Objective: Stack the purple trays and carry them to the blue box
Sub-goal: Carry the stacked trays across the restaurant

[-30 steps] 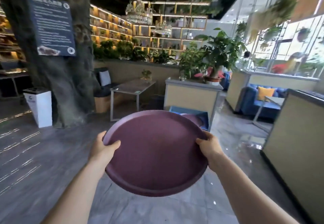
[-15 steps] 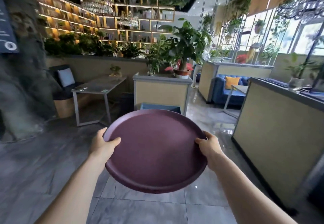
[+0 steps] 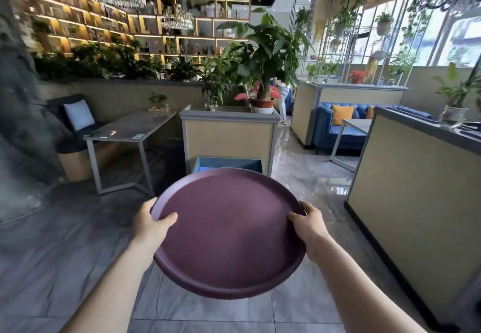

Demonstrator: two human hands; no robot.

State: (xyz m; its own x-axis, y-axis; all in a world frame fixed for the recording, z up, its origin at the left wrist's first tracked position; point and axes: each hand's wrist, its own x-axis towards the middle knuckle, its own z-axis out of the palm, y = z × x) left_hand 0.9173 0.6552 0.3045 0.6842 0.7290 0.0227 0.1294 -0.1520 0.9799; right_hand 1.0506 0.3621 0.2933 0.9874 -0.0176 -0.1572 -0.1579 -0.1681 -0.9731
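A round purple tray (image 3: 229,233) hangs in front of me at chest height, tilted slightly toward me. My left hand (image 3: 151,224) grips its left rim with the thumb on top. My right hand (image 3: 308,224) grips the right rim the same way. Whether more trays lie stacked beneath the top one is hidden. Straight ahead on the floor stands the blue box (image 3: 226,164), open at the top, its lower part covered by the tray. It sits against a beige planter counter (image 3: 229,134).
A grey table (image 3: 130,131) and dark sofa stand to the left. A beige partition (image 3: 416,189) runs along the right. Beyond it are a blue sofa (image 3: 338,129) and another table. A person stands far back in the aisle. Grey tiled floor lies ahead.
The view has swung right and moved forward: the pillar and white bin slid out on the left, and the blue box now sits centred behind the tray. Both hands keep their hold.
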